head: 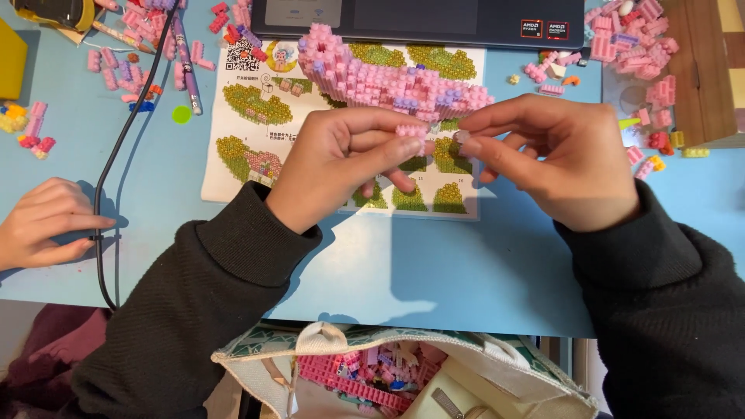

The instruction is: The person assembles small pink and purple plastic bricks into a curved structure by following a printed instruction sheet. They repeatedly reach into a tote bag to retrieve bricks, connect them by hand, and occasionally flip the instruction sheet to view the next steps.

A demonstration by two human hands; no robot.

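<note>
Pinching a short pink brick strip (411,131) between thumb and forefinger, the person's left hand (341,167) holds it up just in front of the right hand (555,159), whose own fingertips are pressed together on a tiny pale piece (462,137). The two parts sit almost touching, in the air above the instruction sheet (256,116), with the big pink blossom model (388,77) at about twelve o'clock from the hands.

From where I stand, doing this join well looks like a matter of lining up the studs squarely before any pressure goes on; the piece is so small that a tilted start would likely skew it or send it flying. I would say the left thumb should back the strip from below, so the push from the right meets something firm. Keeping the hands low over the blue table (434,264) would make a dropped piece easy to find.

Loose pink bricks (632,46) lie heaped at two o'clock, more (132,39) at ten o'clock, beside a black cable (128,132). A laptop (419,19) sits beyond the model. At nine o'clock another person's hand (43,225) rests on the table edge. At six o'clock an open cloth bag (372,372) holds further bricks.
</note>
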